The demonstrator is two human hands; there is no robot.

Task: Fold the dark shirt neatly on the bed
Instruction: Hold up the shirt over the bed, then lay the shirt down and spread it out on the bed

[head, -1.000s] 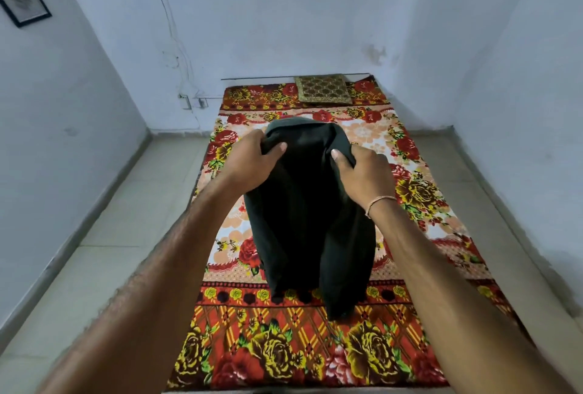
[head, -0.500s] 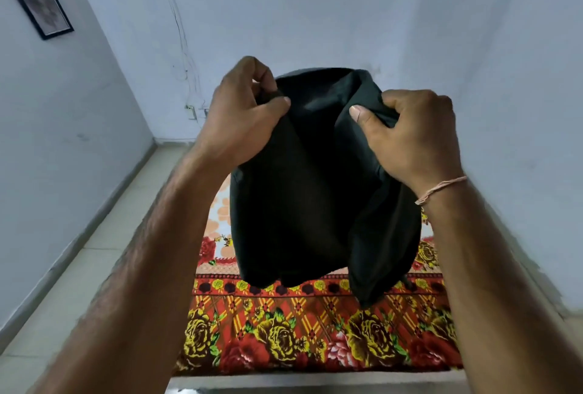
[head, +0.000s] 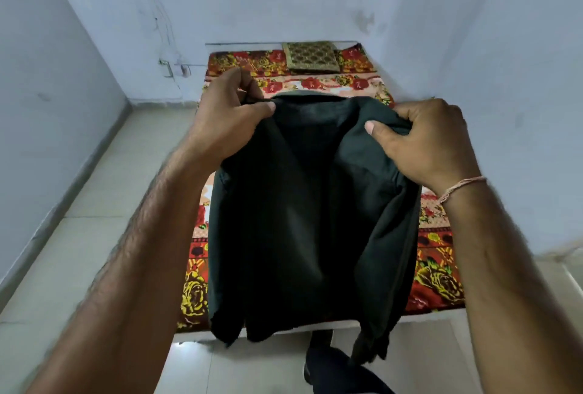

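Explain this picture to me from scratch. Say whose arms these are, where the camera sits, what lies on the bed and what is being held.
No machine here: a person wears a camera on the head, looking down along both bare arms. The left hand and the right hand, with a thin thread bracelet at the wrist, each pinch a top corner of a dark green collared shirt, holding it hanging above the bed with a red and yellow floral sheet. A gold patterned cushion lies at the far end.
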